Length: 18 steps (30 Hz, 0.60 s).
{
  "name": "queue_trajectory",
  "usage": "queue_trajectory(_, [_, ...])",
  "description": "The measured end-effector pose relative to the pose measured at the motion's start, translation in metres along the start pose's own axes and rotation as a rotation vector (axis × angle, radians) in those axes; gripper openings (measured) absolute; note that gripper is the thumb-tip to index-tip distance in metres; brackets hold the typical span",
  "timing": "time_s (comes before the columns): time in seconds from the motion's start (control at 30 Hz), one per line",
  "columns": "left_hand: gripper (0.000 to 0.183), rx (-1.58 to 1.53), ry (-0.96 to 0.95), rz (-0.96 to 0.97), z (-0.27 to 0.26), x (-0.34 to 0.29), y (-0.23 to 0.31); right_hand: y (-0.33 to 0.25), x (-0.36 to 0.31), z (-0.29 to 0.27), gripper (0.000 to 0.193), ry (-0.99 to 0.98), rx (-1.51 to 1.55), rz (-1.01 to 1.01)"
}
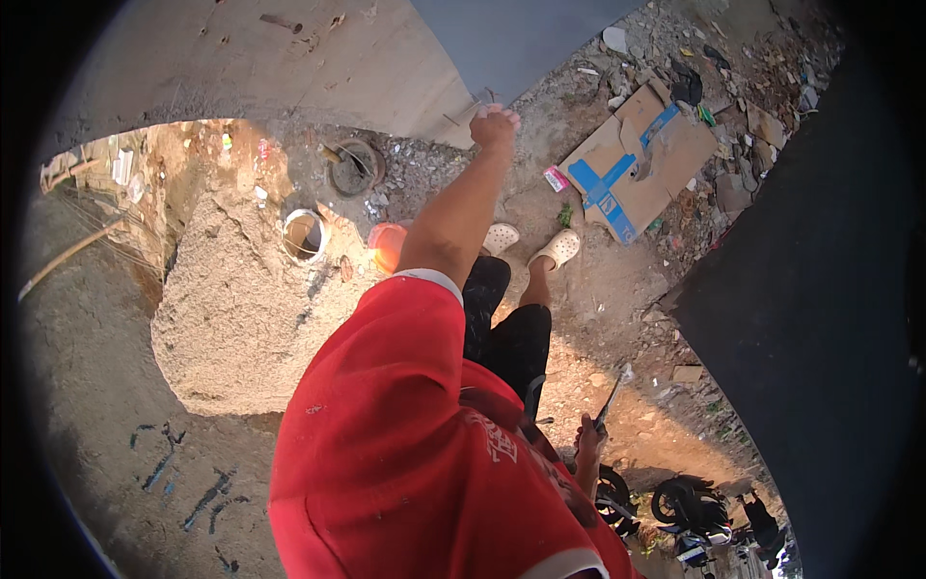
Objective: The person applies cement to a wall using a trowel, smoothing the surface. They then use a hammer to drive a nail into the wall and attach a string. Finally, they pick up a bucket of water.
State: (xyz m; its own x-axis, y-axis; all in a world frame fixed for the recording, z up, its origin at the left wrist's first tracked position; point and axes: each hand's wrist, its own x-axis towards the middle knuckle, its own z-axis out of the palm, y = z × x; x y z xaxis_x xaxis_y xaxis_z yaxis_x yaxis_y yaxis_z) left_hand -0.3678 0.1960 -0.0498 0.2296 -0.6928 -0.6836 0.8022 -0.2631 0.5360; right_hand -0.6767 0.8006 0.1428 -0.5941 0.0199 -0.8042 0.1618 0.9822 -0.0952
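Observation:
My left hand (494, 125) is stretched far out, its fingers closed at the corner where a pale, stained board (367, 72) meets a smooth grey panel (521, 43). A thin dark sliver sticks up by the fingertips; what they pinch is too small to make out. Low on the right, my right hand (590, 442) is wrapped round a long thin tool (610, 400) with a dark shaft and a pale tip. The tool's exact kind cannot be told. It points up and away from my body.
A flattened cardboard box (675, 159) with blue tape lies amid rubble. Near my feet stand a white-rimmed bucket (305, 237), an orange bucket (386, 246) and a grey round tub (355, 168). A sand heap (227, 318) lies left. Motorbikes (690, 511) are parked lower right, beside a dark panel (820, 318).

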Motion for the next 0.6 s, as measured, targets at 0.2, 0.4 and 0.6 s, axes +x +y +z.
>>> queue_trajectory(0.2, [0.035, 0.272, -0.091, -0.027, -0.044, 0.037, -0.021, -0.139, 0.071, -0.052, 0.031, -0.123, -0.207, -0.395])
queue_trajectory(0.4, [0.027, 0.333, 0.098, 0.174, -0.032, -0.047, -0.056, -0.252, 0.119, -0.069, 0.033, -0.134, -0.424, -0.812])
queue_trajectory(0.6, [0.027, 0.436, 0.099, 0.221, -0.048, -0.175, 0.012, -0.337, 0.085, -0.006, 0.034, -0.225, -0.396, -1.276])
